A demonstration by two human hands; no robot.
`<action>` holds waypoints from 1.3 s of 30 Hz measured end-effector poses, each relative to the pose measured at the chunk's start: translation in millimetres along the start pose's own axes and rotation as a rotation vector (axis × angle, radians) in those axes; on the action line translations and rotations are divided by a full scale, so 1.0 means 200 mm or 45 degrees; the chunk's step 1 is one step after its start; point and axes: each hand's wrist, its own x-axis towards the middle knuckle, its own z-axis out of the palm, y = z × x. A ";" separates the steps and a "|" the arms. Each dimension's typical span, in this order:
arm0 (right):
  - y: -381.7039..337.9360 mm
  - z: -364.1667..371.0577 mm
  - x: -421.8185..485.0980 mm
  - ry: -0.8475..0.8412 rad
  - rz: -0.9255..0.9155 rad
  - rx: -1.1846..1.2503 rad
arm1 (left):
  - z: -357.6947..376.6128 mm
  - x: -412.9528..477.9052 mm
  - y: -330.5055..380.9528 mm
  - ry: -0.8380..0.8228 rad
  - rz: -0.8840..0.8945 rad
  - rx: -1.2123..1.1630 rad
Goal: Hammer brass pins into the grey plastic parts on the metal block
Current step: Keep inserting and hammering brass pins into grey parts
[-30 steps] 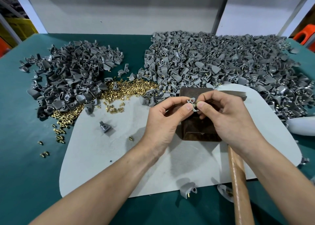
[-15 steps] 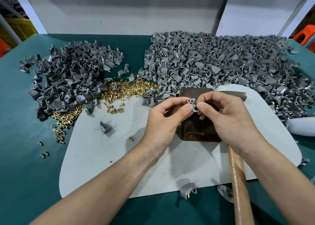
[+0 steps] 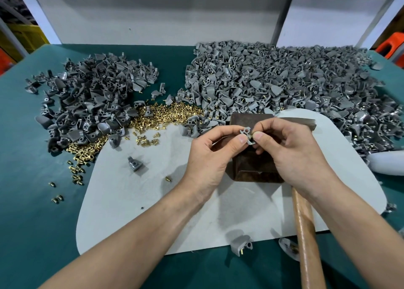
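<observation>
**Pin at the hole, no hammering yet**

Pinched just above the metal block (image 3: 247, 119): one small grey plastic part (image 3: 246, 135), smooth and curved with round holes, in the left hand (image 3: 209, 157) fingers. Held right against it in the right hand (image 3: 293, 153) fingers: a tiny shiny brass pin (image 3: 254, 133). Not yet laid on the rusty brown block, not yet hit. Lying under the right wrist: a wooden-handled hammer (image 3: 305, 234). Probably done: the big pale pile (image 3: 284, 80) on the right, pins poking out. Left to do: the darker pile (image 3: 91, 96), beside loose gold-coloured pins (image 3: 170, 113) on the green table (image 3: 32, 201).
</observation>
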 end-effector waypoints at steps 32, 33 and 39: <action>0.01 -0.01 0.01 0.025 0.047 0.280 | 0.00 0.01 -0.01 0.011 -0.026 -0.026; 0.01 -0.01 0.01 0.030 0.049 0.277 | -0.01 0.01 -0.01 0.012 -0.027 -0.022; -0.05 -0.05 0.01 0.084 0.105 0.201 | 0.00 0.00 0.00 0.005 0.017 -0.008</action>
